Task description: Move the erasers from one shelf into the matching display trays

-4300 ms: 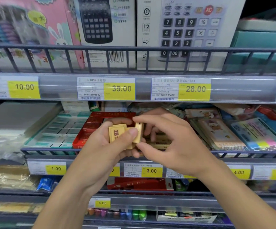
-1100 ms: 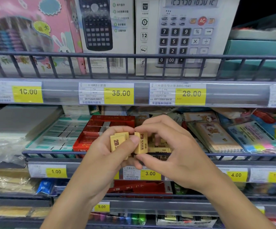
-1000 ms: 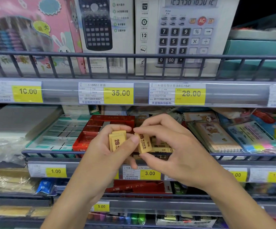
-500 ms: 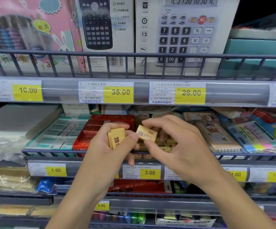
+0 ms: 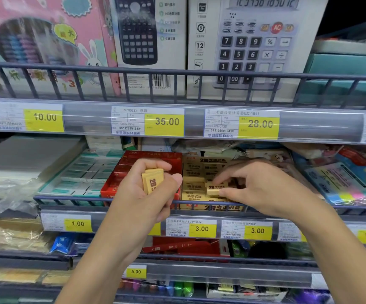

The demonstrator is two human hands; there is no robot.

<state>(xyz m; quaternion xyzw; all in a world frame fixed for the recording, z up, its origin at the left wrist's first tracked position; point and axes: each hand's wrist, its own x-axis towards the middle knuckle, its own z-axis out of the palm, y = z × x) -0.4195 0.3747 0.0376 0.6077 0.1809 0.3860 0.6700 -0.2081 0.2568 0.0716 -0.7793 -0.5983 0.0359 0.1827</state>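
My left hand [image 5: 142, 194] is shut on a small stack of tan 2B erasers [image 5: 152, 179], held upright in front of the red display tray [image 5: 120, 172]. My right hand [image 5: 263, 189] pinches a single tan eraser [image 5: 216, 188] between thumb and fingertips, low inside the yellow 2B display tray [image 5: 212, 207], on top of the rows of erasers lying there. A teal tray of white erasers [image 5: 83, 172] sits left of the red one.
A wire rail [image 5: 72, 198] runs along the shelf front below my hands, and the upper shelf edge with price tags [image 5: 164, 121] hangs close above. Notebooks and sticky-note packs [image 5: 344, 183] lie to the right, a grey flat pack [image 5: 24, 156] to the left.
My right hand took one eraser from beside the left-hand stack and carried it right and down into the yellow tray. My left hand stayed in place with its stack.
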